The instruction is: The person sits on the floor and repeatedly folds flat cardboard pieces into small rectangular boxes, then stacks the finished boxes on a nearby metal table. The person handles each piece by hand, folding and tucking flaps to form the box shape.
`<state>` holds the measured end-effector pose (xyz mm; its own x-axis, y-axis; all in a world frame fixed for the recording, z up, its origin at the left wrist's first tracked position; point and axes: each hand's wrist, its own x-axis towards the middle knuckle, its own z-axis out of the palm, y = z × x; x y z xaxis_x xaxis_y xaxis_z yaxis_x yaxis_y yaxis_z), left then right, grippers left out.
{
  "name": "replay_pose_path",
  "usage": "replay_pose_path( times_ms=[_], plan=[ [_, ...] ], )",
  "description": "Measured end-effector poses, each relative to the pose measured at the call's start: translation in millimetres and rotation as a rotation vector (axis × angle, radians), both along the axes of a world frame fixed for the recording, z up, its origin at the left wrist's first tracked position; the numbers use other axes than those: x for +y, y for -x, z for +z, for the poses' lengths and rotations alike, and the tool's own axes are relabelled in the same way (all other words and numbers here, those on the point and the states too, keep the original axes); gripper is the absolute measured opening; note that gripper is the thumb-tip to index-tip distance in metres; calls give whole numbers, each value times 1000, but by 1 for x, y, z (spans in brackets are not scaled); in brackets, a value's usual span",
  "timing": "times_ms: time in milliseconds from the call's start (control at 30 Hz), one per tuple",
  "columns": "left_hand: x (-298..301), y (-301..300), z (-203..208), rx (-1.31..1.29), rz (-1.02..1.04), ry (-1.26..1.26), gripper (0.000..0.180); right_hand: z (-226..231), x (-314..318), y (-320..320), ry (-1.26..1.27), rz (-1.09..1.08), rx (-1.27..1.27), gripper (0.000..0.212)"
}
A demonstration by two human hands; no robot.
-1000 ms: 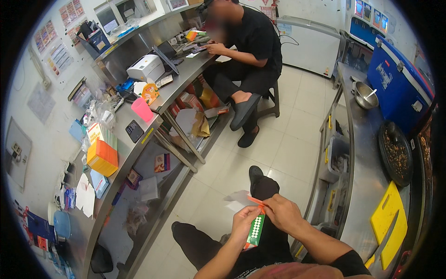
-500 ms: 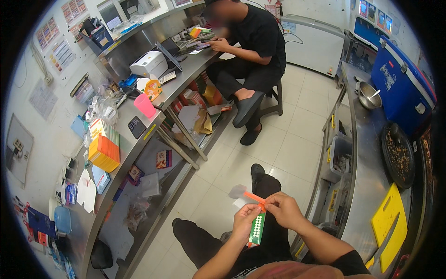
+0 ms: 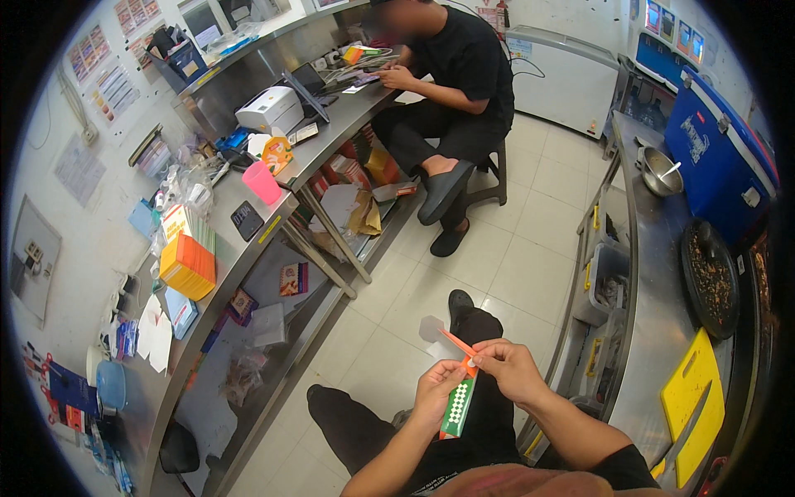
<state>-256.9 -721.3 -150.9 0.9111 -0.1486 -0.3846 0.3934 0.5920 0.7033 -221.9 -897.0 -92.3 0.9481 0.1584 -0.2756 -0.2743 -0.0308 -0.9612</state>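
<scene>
Over my lap I hold a small paper carton [image 3: 458,407], green with a white diamond pattern on the side facing up and orange at its flaps. My left hand [image 3: 437,393] is closed on its left edge, thumb near the top of the green panel. The fingers of my right hand [image 3: 508,373] pinch the carton's upper end, where an orange flap [image 3: 458,342] sticks out toward the upper left. Both hands are close together at that end. My fingers partly hide the folds there.
On the left steel counter [image 3: 269,228] are a stack of orange and yellow cartons [image 3: 188,267], a pink cup [image 3: 262,183] and a phone [image 3: 246,221]. A seated person [image 3: 455,91] works ahead. At right, a knife [image 3: 689,427] lies on a yellow cutting board [image 3: 691,389], near a black tray [image 3: 710,277].
The orange flap has swung and now looks narrower, seen more edge-on. A pale piece beside it no longer shows clearly. My hands stay at the carton, with the right hand slightly lower.
</scene>
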Motion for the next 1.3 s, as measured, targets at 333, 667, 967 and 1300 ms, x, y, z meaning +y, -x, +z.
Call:
replay_pose_path(
  times_ms=[333,667,967,1300],
  plan=[
    [-2,2,1,-15,52,124,17,-15,2,5,65,67,-160,15],
    [-3,5,3,-20,107,191,18,-2,4,8,125,112,-268,17],
    [5,1,12,3,104,228,17,-5,7,7,58,71,-323,15],
    [6,2,9,-40,104,112,16,-2,6,8,74,131,-363,13]
  ],
)
